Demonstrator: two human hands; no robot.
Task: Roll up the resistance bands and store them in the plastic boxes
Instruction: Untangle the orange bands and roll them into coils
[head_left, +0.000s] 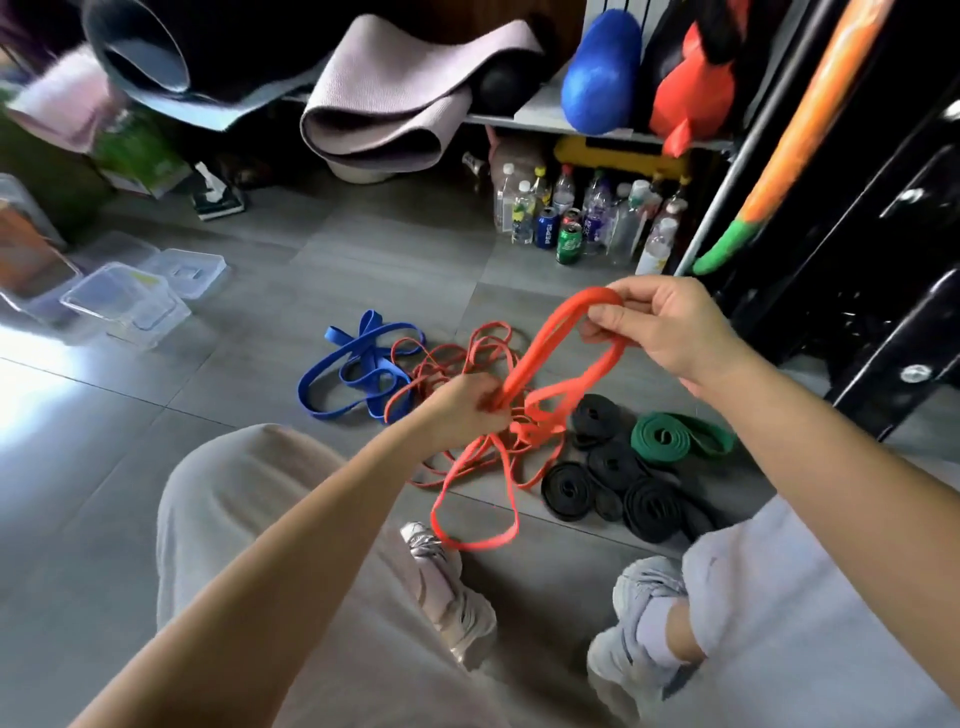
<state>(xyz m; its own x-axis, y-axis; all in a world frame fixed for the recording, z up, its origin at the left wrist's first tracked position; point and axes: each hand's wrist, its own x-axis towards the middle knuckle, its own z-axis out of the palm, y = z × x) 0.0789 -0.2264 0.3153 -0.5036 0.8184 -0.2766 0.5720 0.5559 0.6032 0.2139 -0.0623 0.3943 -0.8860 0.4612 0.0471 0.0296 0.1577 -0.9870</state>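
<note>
A tangle of orange-red resistance bands (467, 467) lies on the grey floor between my knees. My left hand (467, 405) grips a bunch of those strands low over the pile. My right hand (660, 327) pinches the top of one raised orange-red band (545, 343), stretched between both hands. Loose blue bands (358, 369) lie to the left. Several rolled black bands (613, 483) and a rolled green band (680, 436) sit to the right. Clear plastic boxes (130, 306) stand at the far left.
Bottles and cans (582, 218) crowd the floor under a shelf holding rolled mats (395, 98), a blue roller (597, 73) and a red bag. A black rack (857, 260) stands at the right. My shoes (452, 592) and grey trouser legs frame the pile.
</note>
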